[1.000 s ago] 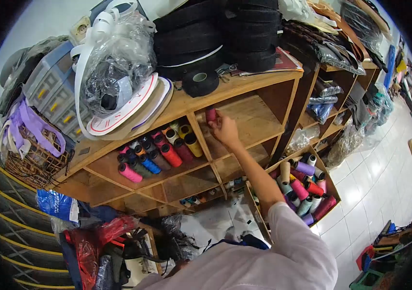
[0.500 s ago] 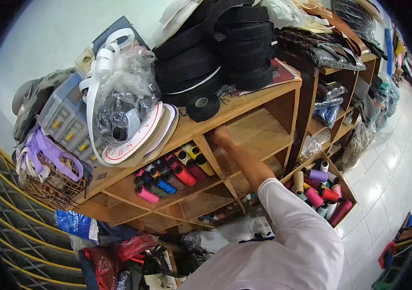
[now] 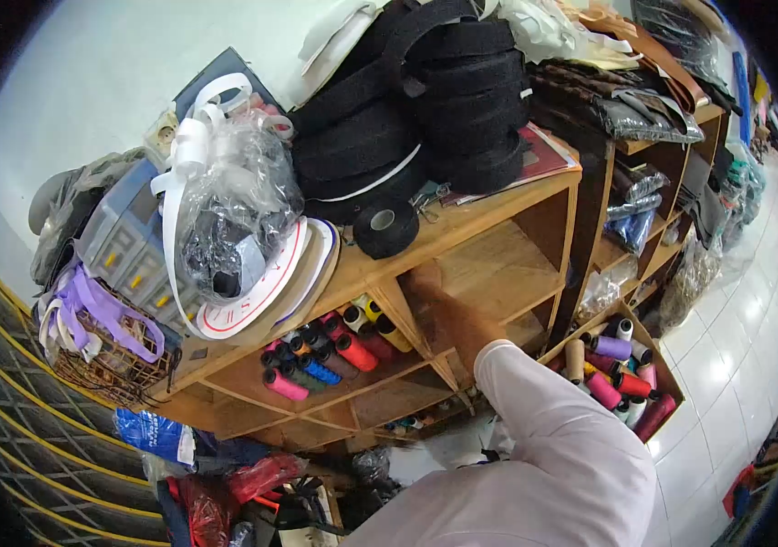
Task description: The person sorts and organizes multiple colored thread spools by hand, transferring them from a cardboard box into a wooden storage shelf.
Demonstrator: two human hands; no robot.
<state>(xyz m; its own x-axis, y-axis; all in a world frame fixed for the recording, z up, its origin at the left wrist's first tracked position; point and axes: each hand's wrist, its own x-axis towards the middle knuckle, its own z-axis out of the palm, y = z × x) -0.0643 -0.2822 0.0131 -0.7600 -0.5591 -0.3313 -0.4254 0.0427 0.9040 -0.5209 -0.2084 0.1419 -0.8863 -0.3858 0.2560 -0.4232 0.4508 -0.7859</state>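
Note:
My right hand (image 3: 423, 279) reaches into an upper compartment of the wooden shelf (image 3: 489, 211), close to the upright divider beside the thread cones. Its fingers are in shadow and turned away, so I cannot see whether they hold anything. In the compartment to the left lie several cones of thread (image 3: 356, 352) in red, black, blue, pink and yellow. On the shelf top just above my hand rests a small black roll of tape (image 3: 386, 233). My left hand is out of view.
Large black rolls (image 3: 468, 100) and a plastic-wrapped bundle (image 3: 241, 196) crowd the shelf top. To the right, an open box (image 3: 672, 372) holds several more thread cones on the tiled floor side. Bagged items (image 3: 225, 492) lie at lower left.
The view has shifted slightly, so the shelf sits lower in it. My right forearm looks shorter and more in shadow, with the hand still inside the same compartment.

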